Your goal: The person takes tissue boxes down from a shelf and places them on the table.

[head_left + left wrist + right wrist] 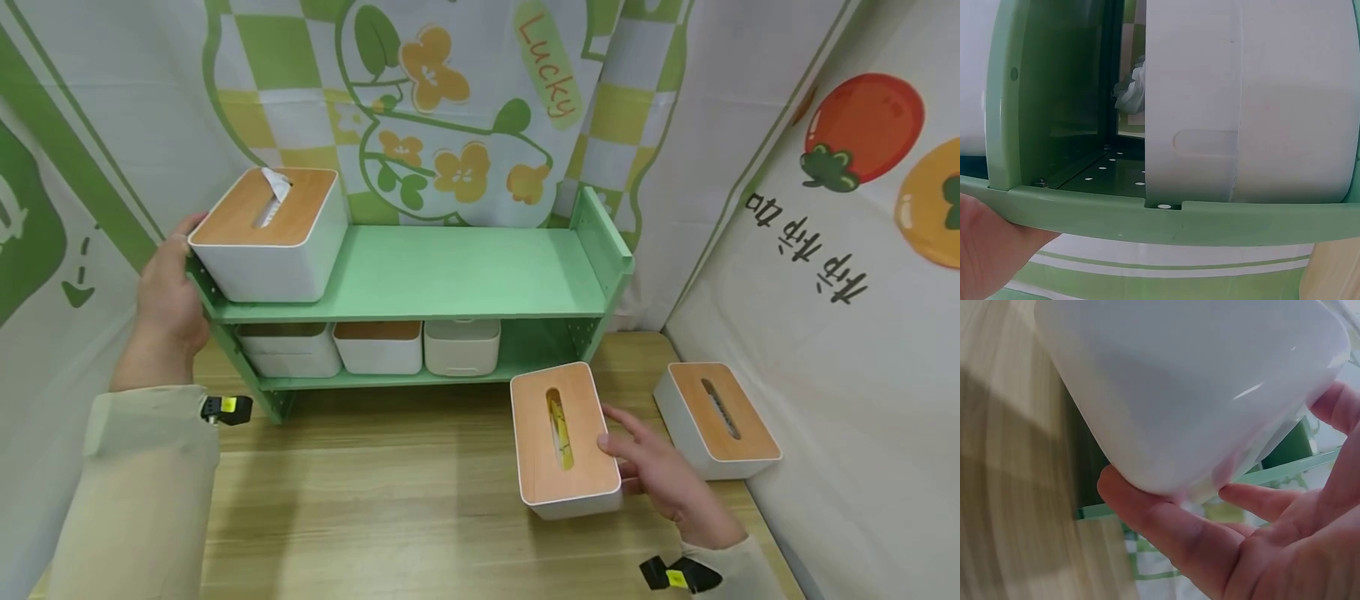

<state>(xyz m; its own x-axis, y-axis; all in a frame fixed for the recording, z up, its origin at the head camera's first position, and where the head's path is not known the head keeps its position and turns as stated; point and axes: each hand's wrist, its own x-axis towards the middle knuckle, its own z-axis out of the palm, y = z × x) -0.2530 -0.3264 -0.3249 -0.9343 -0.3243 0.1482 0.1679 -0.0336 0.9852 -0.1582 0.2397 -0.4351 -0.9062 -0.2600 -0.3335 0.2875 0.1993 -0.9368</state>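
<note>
My right hand grips a white tissue box with a wood-look lid, its thumb at the lid's edge and its fingers along the side. Something yellow shows through the slot. In the right wrist view the white box is tilted off the table, fingers against its lower corner. My left hand holds the left side of a green two-tier shelf, its fingertips partly hidden. Beside it, on the top tier, sits another tissue box with white tissue sticking out.
On the lower tier stand a white box, a wood-topped box and a cream container. Another tissue box is on the wooden table at the right. Printed curtains hang around the table.
</note>
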